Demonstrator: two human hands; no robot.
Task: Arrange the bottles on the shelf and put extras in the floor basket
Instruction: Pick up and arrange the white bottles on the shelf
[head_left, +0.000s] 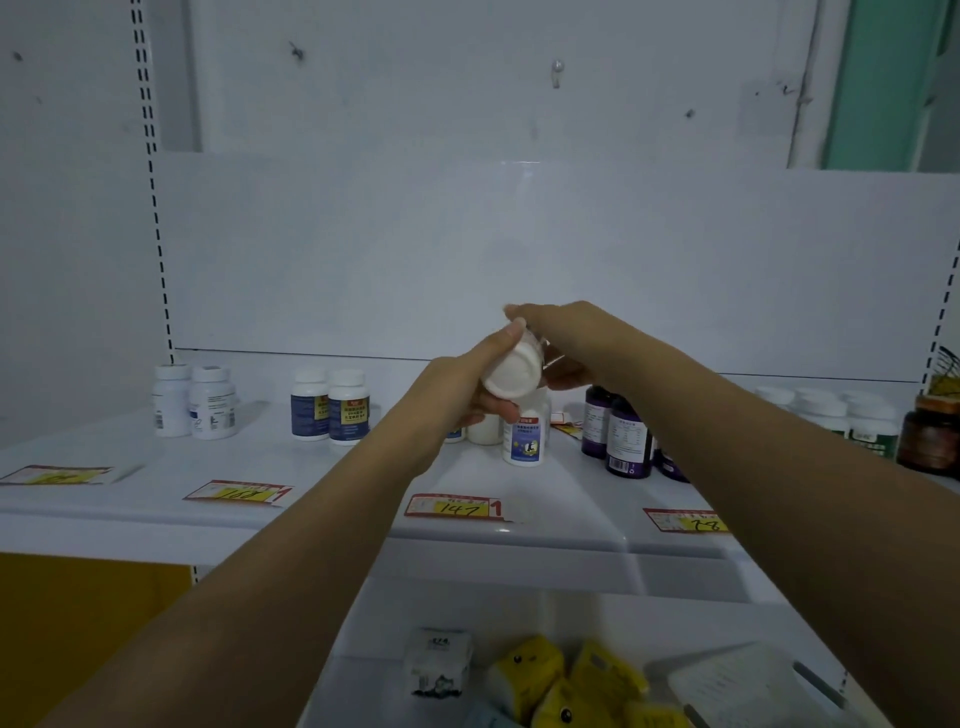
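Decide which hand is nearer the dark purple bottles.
Right. The right hand is just above-left of the dark purple bottles; the left hand is farther left, beyond the held white bottle.

I'm seeing a shop here: a white retail shelf (311, 504) hung on slotted uprights (156, 208), red-and-yellow handwritten price labels (451, 506) along its front edge, and labelled pill bottles (349, 410) grouped behind each one.

Both bare forearms extend forward and upward, converging at centre. Left grip (467, 389) — fingers curled round the body of a small white round plastic bottle (511, 371), thumb lying along its upper side. Right grip (569, 345) — wrist bent, fingers wrapped over the bottle's far end, near the left thumb tip.
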